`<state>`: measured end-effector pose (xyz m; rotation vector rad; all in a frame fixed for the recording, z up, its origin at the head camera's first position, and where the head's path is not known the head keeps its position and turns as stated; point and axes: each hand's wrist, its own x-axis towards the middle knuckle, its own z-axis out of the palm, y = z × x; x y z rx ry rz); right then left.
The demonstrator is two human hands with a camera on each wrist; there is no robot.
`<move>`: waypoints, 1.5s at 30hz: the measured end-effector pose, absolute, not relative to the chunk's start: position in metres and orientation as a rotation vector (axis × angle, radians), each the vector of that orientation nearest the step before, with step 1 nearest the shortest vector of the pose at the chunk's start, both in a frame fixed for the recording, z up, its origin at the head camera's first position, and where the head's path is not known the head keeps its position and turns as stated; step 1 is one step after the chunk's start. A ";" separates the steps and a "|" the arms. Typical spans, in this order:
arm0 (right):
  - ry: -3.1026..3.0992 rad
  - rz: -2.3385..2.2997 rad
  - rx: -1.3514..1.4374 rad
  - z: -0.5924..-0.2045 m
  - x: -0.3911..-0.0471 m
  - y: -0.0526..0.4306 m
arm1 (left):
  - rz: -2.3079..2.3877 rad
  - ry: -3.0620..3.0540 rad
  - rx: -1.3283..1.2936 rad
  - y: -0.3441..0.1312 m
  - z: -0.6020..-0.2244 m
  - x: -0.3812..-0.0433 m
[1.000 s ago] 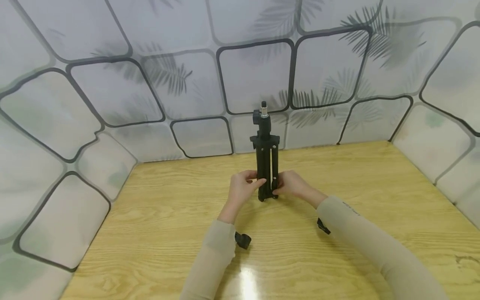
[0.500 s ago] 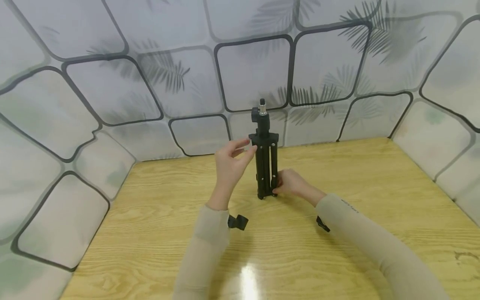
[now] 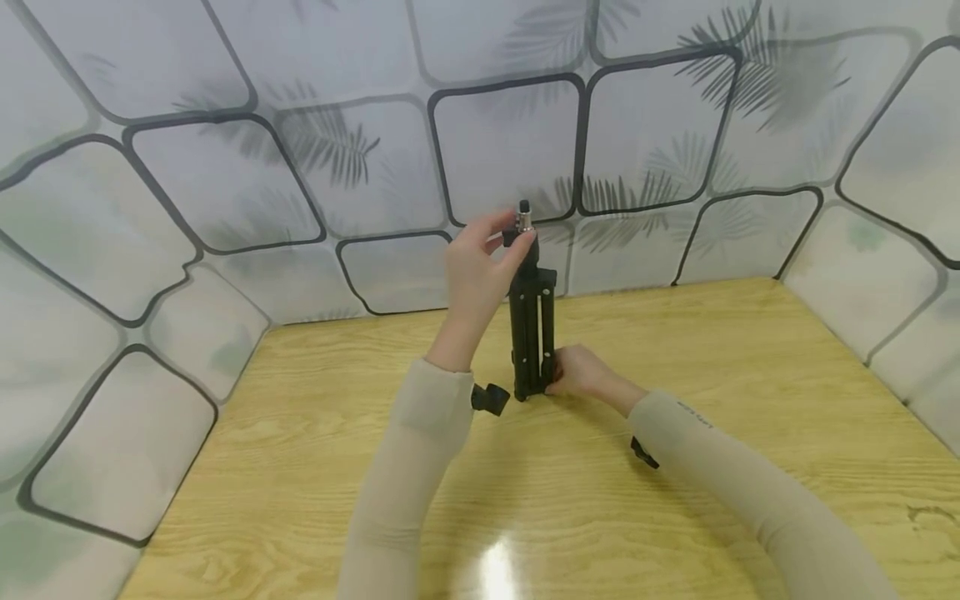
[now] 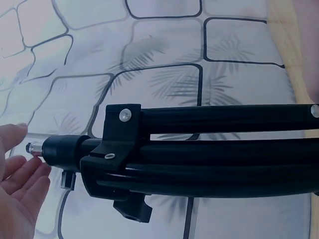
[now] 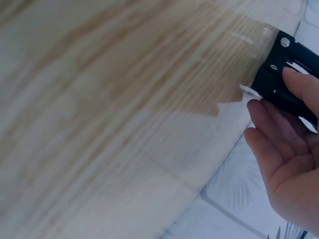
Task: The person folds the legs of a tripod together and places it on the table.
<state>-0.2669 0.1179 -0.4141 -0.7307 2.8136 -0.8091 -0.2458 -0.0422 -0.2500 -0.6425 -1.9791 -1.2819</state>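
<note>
A folded black tripod light stand [image 3: 532, 329] stands upright on the wooden table, its silver tip [image 3: 524, 221] at the top. My left hand [image 3: 480, 279] is up at that tip. In the left wrist view, the thumb and relaxed fingers of the left hand [image 4: 22, 184] lie on either side of the tip [image 4: 36, 148], not closed round it. Low on the stand, my right hand [image 3: 583, 372] holds a leg. The right wrist view has its thumb and fingers pinching the stand's foot end [image 5: 271, 74]. Knobs [image 4: 133, 206] stick out below the collar.
The wooden table [image 3: 315, 467] extends around the stand. Behind it and at both sides rise pale walls [image 3: 510, 150] with a dark-outlined block and leaf pattern. A black wrist mount [image 3: 491, 398] juts from the left sleeve, another [image 3: 643, 452] from the right.
My left hand has let go of the lower legs and risen along the stand to its top. The right hand keeps its hold at the bottom, and the stand stays in place.
</note>
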 end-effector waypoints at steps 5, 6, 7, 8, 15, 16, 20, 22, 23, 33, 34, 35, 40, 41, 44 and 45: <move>2.798 -0.840 -0.734 -0.416 -0.266 0.118 | -1.325 -2.046 -0.608 -0.038 -0.247 -0.251; 2.797 -0.852 -0.734 -0.416 -0.266 0.118 | -1.327 -2.054 -0.608 -0.037 -0.246 -0.252; 2.794 -0.864 -0.732 -0.417 -0.266 0.118 | -1.332 -2.062 -0.607 -0.036 -0.245 -0.253; 2.790 -0.877 -0.729 -0.417 -0.267 0.118 | -1.326 -2.067 -0.609 -0.036 -0.244 -0.253; 2.795 -0.892 -0.726 -0.417 -0.267 0.119 | -1.298 -2.069 -0.624 -0.035 -0.242 -0.254; 2.802 -0.884 -0.730 -0.417 -0.267 0.119 | -1.290 -2.063 -0.631 -0.035 -0.242 -0.253; 2.824 -0.868 -0.755 -0.417 -0.268 0.121 | -1.293 -2.020 -0.660 -0.039 -0.242 -0.251; 2.834 -0.864 -0.777 -0.415 -0.268 0.122 | -1.326 -2.005 -0.663 -0.042 -0.242 -0.248; 2.838 -0.870 -0.783 -0.414 -0.267 0.123 | -1.346 -1.997 -0.664 -0.044 -0.242 -0.247; 2.868 -0.941 -0.800 -0.405 -0.271 0.138 | -1.431 -1.890 -0.655 -0.071 -0.242 -0.235; 2.877 -0.943 -0.814 -0.404 -0.271 0.141 | -1.437 -1.887 -0.651 -0.074 -0.243 -0.235; 2.885 -0.949 -0.815 -0.402 -0.271 0.143 | -1.439 -1.887 -0.646 -0.077 -0.244 -0.234; 2.932 -0.967 -0.793 -0.396 -0.270 0.155 | -1.454 -1.883 -0.605 -0.092 -0.249 -0.230; 2.941 -0.967 -0.778 -0.395 -0.270 0.157 | -1.455 -1.885 -0.592 -0.095 -0.251 -0.229; 2.965 -0.960 -0.749 -0.393 -0.269 0.162 | -1.451 -1.892 -0.552 -0.104 -0.256 -0.228; 2.971 -0.955 -0.743 -0.392 -0.268 0.163 | -1.445 -1.898 -0.538 -0.107 -0.258 -0.228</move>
